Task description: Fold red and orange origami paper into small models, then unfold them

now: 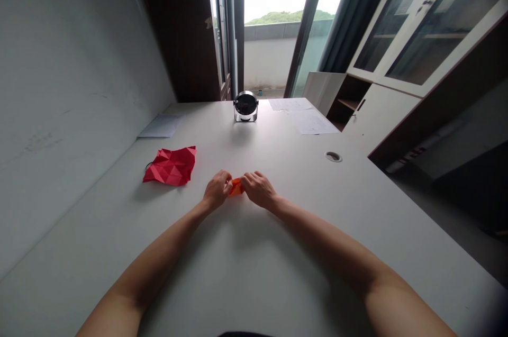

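A small folded piece of orange paper (pixel 236 187) lies on the white table (pixel 278 252) between my two hands. My left hand (pixel 217 189) pinches its left side with curled fingers. My right hand (pixel 257 188) is closed over its right side, fingers bent down onto the paper. Most of the orange paper is hidden under my fingers. A crumpled, creased red paper sheet (pixel 171 166) lies flat to the left of my left hand, apart from it.
A small round black and silver device (pixel 245 106) stands at the table's far end. White paper sheets (pixel 311 122) lie at the far right and one (pixel 162 126) at the far left by the wall. A cable hole (pixel 333 156) sits right of centre. Cabinets stand at right.
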A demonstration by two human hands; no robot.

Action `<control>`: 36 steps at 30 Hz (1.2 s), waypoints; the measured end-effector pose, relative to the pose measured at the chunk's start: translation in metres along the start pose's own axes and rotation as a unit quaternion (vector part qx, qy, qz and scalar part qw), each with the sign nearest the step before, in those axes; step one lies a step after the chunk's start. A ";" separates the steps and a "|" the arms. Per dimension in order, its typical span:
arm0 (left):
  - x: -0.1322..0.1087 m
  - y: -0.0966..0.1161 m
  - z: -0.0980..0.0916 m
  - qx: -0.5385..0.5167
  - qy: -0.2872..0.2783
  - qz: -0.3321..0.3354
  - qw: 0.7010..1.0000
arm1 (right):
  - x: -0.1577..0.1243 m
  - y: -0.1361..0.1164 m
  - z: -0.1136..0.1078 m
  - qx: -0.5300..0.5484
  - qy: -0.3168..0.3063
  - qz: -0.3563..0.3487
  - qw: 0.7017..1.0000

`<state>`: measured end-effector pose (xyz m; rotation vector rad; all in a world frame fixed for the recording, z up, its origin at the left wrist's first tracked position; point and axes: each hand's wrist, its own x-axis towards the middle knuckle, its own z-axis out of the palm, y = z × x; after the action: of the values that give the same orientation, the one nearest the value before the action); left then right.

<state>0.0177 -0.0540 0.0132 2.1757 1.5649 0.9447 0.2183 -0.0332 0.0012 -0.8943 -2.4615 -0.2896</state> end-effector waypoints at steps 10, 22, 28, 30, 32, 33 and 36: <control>0.003 -0.007 0.001 -0.125 0.000 -0.062 0.990 | 0.001 0.005 -0.002 0.025 -0.021 -0.051 0.998; 0.007 -0.019 0.013 -0.378 0.007 -0.167 0.910 | -0.002 -0.004 0.005 -0.066 0.040 -0.064 0.995; 0.007 -0.024 0.011 -0.330 0.077 -0.192 0.921 | -0.003 -0.007 0.005 -0.025 0.071 -0.106 0.992; 0.007 -0.027 0.009 -0.327 0.099 -0.202 0.918 | -0.002 -0.007 0.004 -0.008 0.071 -0.130 0.989; 0.007 -0.029 0.008 -0.340 0.111 -0.205 0.911 | -0.001 -0.007 0.002 0.008 0.060 -0.152 0.986; 0.007 -0.029 0.008 -0.350 0.111 -0.205 0.907 | -0.001 -0.007 0.002 0.016 0.050 -0.161 0.986; 0.008 -0.029 0.006 -0.380 0.098 -0.209 0.895 | 0.001 -0.007 0.000 0.033 0.015 -0.179 0.983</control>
<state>0.0021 -0.0357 -0.0051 1.1809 1.3322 1.3548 0.2134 -0.0377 0.0017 -0.4126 -2.5787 -0.3386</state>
